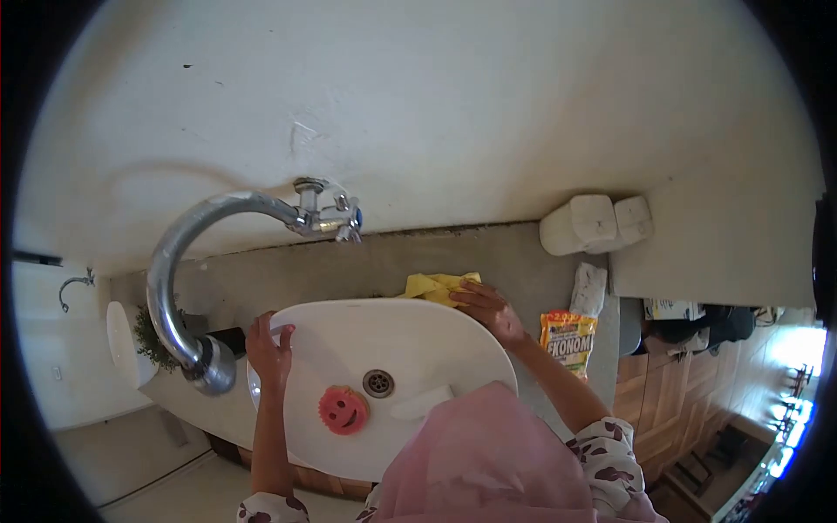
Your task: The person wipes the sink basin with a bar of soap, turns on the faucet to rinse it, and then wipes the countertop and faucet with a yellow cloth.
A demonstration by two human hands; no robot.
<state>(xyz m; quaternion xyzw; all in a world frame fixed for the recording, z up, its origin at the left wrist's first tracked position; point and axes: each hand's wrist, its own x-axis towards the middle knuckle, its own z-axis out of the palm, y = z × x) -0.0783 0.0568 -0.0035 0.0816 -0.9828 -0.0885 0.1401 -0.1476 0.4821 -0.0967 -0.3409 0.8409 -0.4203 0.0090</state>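
A white oval basin (418,324) sits on a grey counter below me. My left hand (268,347) rests on the basin's left rim, fingers curled over the edge. My right hand (488,307) presses on a yellow cloth (432,285) lying on the counter at the basin's far right rim. Inside the basin lie a round pink smiley sponge (343,410), a metal drain (378,382) and a white bar (421,403) that looks like soap. A pink garment (488,462) covers the near part of the view.
A curved chrome tap (179,288) arches from the wall to the basin's left. On the counter stand a yellow "EKONOMI" packet (567,340), a white rolled cloth (589,289) and two white containers (595,223). A small plant (150,336) sits at left.
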